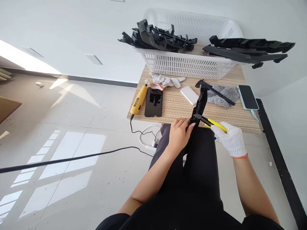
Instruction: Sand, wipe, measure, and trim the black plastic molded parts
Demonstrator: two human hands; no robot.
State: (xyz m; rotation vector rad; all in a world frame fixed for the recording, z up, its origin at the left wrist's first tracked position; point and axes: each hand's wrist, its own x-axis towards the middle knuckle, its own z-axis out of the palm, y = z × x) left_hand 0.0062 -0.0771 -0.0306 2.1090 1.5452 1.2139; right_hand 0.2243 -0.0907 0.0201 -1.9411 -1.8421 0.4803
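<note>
Seated person, both forearms stretched forward over the lap toward the table edge. Left hand (pixel 178 134) bare, fingers curled shut in a grip, thumb on top, wrist straight. Right hand (pixel 231 139) in a white knit glove with an orange cuff, closed in a fist-like grip, wrist bent slightly inward. Hands near each other, not touching.

The right hand (pixel 231 139) wears a white knit glove with an orange cuff; the left hand (pixel 178 134) is bare.
</note>
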